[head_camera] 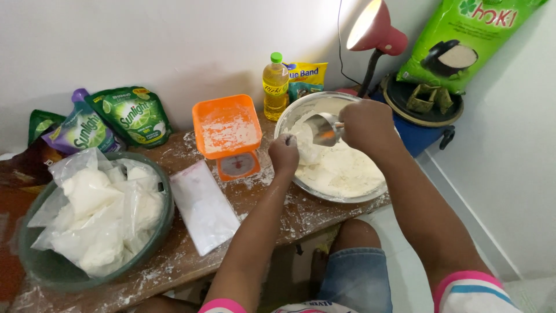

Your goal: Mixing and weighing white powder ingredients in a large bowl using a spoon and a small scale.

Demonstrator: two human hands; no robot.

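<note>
Presently right hand point(368, 123) clamped on shiny metal scoop point(322, 128); left hand point(284, 154) pinching, probably, a clear bag; loose white flour point(341, 169) spills easily.

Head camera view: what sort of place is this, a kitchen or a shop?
Probably a home food-packing corner: a metal bowl of flour, an orange scale, and a basket of filled bags on a floury wooden table.
</note>
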